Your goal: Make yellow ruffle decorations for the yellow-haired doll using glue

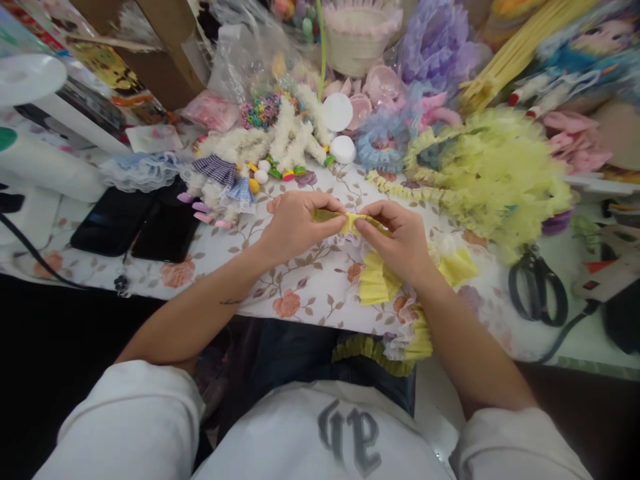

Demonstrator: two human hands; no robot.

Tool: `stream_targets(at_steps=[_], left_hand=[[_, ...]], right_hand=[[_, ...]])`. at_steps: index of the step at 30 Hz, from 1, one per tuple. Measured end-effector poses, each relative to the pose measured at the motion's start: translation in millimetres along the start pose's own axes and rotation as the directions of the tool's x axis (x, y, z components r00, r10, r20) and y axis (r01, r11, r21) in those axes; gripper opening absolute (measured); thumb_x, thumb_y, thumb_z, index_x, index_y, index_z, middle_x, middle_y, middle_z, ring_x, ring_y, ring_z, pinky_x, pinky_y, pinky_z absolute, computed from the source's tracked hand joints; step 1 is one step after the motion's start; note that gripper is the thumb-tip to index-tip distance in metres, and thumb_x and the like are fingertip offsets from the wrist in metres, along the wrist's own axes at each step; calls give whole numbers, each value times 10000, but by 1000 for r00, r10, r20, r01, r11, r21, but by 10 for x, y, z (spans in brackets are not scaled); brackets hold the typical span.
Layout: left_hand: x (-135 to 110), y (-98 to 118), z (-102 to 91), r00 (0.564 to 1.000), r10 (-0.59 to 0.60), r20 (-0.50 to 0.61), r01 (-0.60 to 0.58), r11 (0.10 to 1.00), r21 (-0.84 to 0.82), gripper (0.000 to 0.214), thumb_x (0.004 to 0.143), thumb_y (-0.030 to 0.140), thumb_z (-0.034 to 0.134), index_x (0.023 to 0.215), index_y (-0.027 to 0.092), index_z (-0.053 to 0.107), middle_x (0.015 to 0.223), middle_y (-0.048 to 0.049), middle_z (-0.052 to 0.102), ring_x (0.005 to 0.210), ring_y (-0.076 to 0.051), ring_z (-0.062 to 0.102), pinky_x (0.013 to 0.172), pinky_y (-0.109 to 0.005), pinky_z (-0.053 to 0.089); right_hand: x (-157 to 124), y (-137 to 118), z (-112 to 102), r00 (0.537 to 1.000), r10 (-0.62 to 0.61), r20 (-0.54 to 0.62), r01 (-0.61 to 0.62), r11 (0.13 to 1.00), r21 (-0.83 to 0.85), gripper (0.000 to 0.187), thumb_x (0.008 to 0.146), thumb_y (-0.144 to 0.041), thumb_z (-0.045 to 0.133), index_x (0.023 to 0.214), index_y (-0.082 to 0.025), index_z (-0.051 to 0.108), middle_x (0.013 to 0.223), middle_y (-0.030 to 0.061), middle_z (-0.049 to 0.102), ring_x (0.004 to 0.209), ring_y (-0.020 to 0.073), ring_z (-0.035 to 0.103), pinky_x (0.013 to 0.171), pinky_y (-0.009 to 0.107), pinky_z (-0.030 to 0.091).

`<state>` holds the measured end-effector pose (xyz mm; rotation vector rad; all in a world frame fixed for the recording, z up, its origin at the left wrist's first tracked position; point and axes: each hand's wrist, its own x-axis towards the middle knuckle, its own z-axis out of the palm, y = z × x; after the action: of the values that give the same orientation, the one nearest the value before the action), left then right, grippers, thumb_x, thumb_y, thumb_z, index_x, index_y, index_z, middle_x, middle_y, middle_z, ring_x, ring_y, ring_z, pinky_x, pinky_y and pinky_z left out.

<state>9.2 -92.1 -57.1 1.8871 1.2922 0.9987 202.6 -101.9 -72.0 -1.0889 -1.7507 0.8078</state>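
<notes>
Yellow strip [351,224] is sitting at the dial's centre in the head view, with yellow pleating [380,279] lying toward five o'clock. Left hand [299,224] and right hand [400,239] are pinching it from nine and three. They are seemingly shaping one short section; proceeding probably calls for even fingertip pressure.

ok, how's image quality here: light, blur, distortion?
Head view: wide-angle stretch toward the edges, doll at upper right smeared; head view: fine detail soft even on the yellow strip between left hand and right hand; head view: tablecloth bright, area below its left edge near black.
</notes>
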Motion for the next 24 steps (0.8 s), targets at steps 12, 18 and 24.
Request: stream_targets(at_steps=[12, 18, 24], left_hand=[[-32, -2, 72, 994, 69, -82, -66, 997, 35, 132, 770, 234, 644, 742, 178, 761, 721, -6, 752, 671, -133, 652, 651, -236, 507], [-28, 1, 83, 996, 48, -80, -46, 998, 33, 139, 766, 239, 636, 748, 174, 758, 726, -10, 754, 673, -139, 657, 680, -248, 516], [-24, -16, 88, 997, 45, -61, -43, 998, 36, 147, 766, 242, 628, 753, 177, 760, 728, -11, 756, 676, -142, 660, 682, -249, 515]], right_hand=[[4, -3, 25, 1000, 5, -19, -5, 1000, 2, 82, 847, -262, 677, 790, -203, 680, 762, -1, 701, 704, 142, 615, 703, 291, 508], [1, 15, 30, 1000, -27, 0, 27, 999, -25, 92, 868, -263, 662, 798, -204, 676, 781, 2, 702, 728, 147, 615, 712, 293, 502], [-10, 48, 41, 997, -77, 13, 77, 997, -8, 61, 879, -189, 642, 827, -200, 670, 792, -8, 695, 739, 135, 608, 717, 276, 480]])
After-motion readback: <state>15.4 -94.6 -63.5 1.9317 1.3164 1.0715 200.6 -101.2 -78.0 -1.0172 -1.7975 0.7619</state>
